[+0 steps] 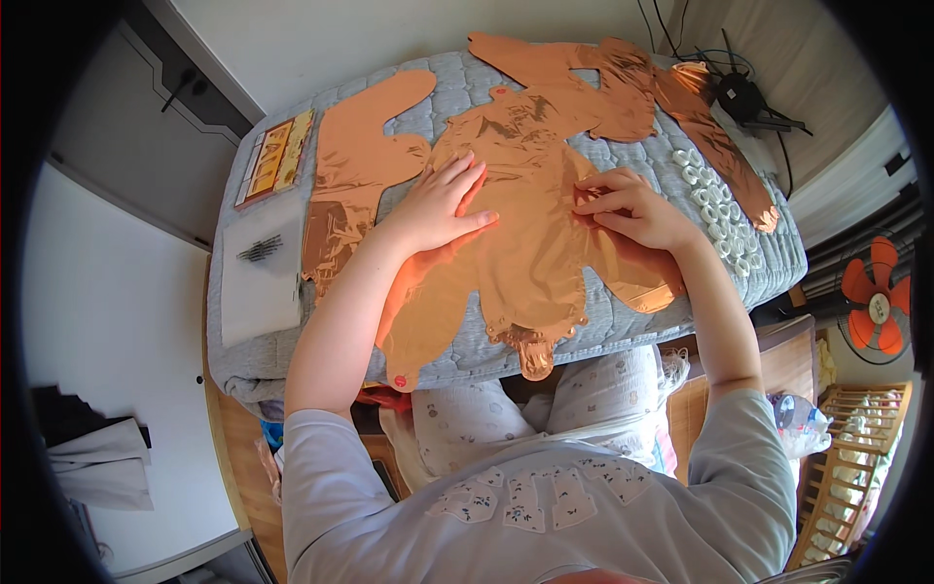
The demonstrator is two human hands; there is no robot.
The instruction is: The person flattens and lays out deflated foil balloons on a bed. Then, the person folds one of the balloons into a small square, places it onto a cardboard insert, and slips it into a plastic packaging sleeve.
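Observation:
A flat copper foil balloon (525, 263) lies in front of me on a grey quilted pad (623, 321). My left hand (443, 204) rests flat on its left part, fingers spread. My right hand (632, 207) pinches the foil at the balloon's right edge with fingertips together. Another flat copper foil balloon (355, 175) lies to the left of my left hand. More copper foil balloons (603, 88) lie at the far side and stretch down the right (710, 146).
A strip of small white rings (715, 209) lies right of my right hand. A clear plastic bag (261, 268) and a printed yellow card (274, 156) sit at the pad's left end. An orange fan (876, 302) and a wooden rack (851, 457) stand at right.

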